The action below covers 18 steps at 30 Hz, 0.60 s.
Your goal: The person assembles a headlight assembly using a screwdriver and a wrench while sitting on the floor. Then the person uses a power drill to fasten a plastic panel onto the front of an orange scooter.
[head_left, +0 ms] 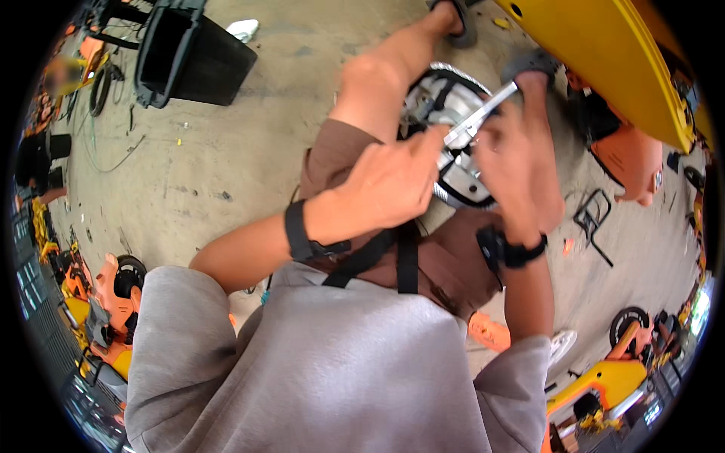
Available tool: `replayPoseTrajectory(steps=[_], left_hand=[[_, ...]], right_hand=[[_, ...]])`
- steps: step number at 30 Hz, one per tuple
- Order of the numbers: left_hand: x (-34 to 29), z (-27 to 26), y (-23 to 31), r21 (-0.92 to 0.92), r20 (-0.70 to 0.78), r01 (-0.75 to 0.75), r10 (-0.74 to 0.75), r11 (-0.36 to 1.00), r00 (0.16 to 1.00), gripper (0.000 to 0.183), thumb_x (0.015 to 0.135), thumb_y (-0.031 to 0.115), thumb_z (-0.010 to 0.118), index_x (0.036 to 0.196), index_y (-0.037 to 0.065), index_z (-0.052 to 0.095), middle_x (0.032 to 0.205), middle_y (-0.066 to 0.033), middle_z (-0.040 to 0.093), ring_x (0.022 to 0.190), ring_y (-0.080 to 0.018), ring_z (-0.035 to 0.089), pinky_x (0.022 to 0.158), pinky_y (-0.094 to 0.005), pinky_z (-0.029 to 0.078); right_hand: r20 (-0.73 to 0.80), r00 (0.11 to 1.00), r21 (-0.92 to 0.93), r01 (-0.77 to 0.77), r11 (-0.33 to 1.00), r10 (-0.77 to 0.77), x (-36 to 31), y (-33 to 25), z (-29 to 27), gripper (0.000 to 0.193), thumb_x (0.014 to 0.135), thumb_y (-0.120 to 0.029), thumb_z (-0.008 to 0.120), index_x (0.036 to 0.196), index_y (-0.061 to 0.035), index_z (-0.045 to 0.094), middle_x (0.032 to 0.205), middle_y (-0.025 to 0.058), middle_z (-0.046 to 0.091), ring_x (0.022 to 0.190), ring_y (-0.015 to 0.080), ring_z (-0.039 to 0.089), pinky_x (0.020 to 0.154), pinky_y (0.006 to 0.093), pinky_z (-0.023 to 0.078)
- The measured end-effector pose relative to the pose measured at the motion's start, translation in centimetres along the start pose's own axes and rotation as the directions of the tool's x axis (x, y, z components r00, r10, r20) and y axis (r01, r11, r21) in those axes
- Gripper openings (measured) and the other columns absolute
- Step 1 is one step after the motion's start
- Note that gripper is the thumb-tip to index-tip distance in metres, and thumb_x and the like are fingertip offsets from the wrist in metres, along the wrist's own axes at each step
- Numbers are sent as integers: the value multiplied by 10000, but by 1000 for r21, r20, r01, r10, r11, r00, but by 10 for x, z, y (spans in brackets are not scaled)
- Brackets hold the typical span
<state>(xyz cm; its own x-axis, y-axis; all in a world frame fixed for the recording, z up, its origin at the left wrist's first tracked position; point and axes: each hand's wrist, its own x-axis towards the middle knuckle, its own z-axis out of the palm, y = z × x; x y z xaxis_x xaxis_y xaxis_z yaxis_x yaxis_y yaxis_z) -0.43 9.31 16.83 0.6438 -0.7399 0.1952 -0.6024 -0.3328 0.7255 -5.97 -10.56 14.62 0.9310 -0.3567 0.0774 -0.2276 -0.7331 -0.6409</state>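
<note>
Between my legs sits a round silver-and-black mechanical part with a ridged, shiny rim. Over it, my left hand is closed, its thumb and fingers at the lower end of a silver metal bar-like tool that slants up to the right. The tool's exact kind does not show. Just right of the bar is my right hand, close above the round part. Motion smears its fingers, so I cannot see whether they hold anything. Both hands partly cover the round part.
A black bin lies at the far left. A large yellow panel and an orange body shell are at the far right. A bent black metal frame rests on the concrete floor. More orange vehicle parts line the left edge.
</note>
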Motion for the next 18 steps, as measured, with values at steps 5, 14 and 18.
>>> replayPoseTrajectory(steps=[5, 14, 18], left_hand=[[1, -5, -14, 34, 148, 7, -11, 999, 989, 297, 1012, 218, 534, 1225, 22, 466, 667, -176, 634, 565, -421, 620, 471, -506, 466], [57, -55, -48, 111, 89, 267, -277, 957, 957, 661, 742, 483, 875, 1089, -37, 662, 844, -85, 634, 727, -159, 610, 644, -277, 486], [39, -7, -49, -441, -282, 170, -316, 881, 906, 811, 759, 374, 897, 1283, -71, 467, 813, -30, 600, 683, -118, 568, 614, -314, 501]], right_hand=[[6, 820, -269, 553, 789, -573, 26, -39, -61, 330, 881, -36, 518, 1182, -56, 654, 1198, 143, 634, 1220, 286, 577, 1085, 512, 386], [238, 956, -72, 191, 979, -169, 20, -36, -47, 122, 901, -137, 695, 934, -23, 723, 951, 129, 709, 958, 328, 661, 862, 414, 507], [97, 948, -183, 315, 931, -302, 12, -34, -43, 114, 919, -158, 695, 920, -48, 722, 740, 121, 688, 727, 323, 668, 694, 407, 511]])
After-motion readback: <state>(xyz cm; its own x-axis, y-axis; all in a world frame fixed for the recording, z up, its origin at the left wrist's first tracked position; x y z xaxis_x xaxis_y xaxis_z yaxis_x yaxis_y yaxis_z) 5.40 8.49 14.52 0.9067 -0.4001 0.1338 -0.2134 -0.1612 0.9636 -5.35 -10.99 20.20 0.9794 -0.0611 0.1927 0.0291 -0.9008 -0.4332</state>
